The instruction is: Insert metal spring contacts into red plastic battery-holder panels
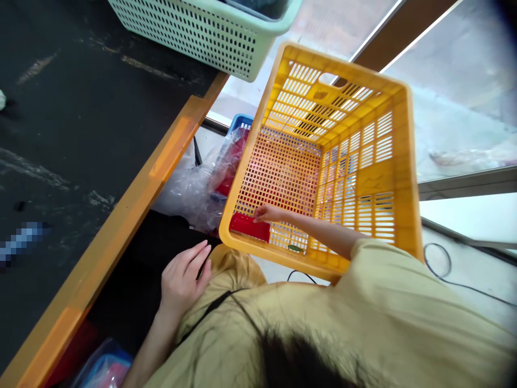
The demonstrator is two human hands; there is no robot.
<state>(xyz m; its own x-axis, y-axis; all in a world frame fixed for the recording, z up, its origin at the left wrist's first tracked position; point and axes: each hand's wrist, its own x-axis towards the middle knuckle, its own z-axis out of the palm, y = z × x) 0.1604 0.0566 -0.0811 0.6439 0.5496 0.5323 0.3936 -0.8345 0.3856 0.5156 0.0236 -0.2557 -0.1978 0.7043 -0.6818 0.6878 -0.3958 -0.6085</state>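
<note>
Inside the yellow basket (377, 172), by its near left corner, the right hand (270, 213) touches the red piece (259, 231), pinch unclear, so gentle, level moves seem best; outside, the left hand (183, 277) is loosely spread.

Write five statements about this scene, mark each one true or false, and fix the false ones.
1. The right hand reaches into the yellow crate. True.
2. The left hand is inside the yellow crate too. False: the left hand is outside the yellow crate.
3. A red object is by the fingers of the right hand. True.
4. The pale green basket sits inside the yellow crate. False: the pale green basket stands apart, by the black tabletop.
5. The yellow crate has slotted walls. True.
</note>
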